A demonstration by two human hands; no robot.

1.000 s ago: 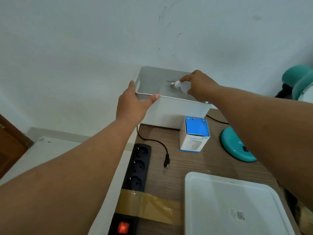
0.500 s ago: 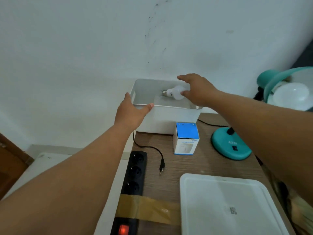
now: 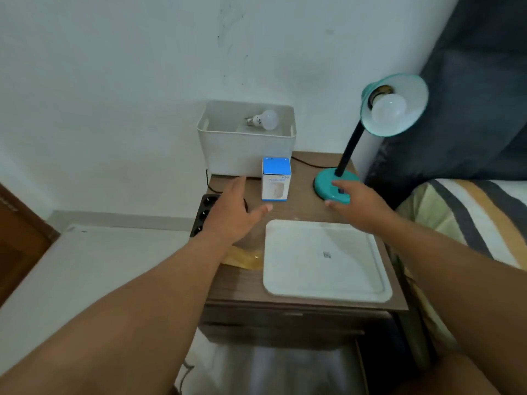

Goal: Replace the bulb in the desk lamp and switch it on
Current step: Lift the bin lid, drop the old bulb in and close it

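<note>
Head view: a frosted bulb sits in the teal metal desk lamp (image 3: pixel 395 105) at the tabletop's right edge; the loose white bulb (image 3: pixel 263 120) lies in the matte white plastic bin (image 3: pixel 245 151) at the back edge. Both left hand (image 3: pixel 232 215) and right hand (image 3: pixel 360 208) hover spread and empty. Likely next: plugging in the cord.

bare counter (image 3: pixel 302 208) lies open between both hands' fingers; bulb box (image 3: pixel 276 178) stands just beyond them, lamp base (image 3: pixel 328 186) under the right fingers (image 3: pixel 338 184).
</note>
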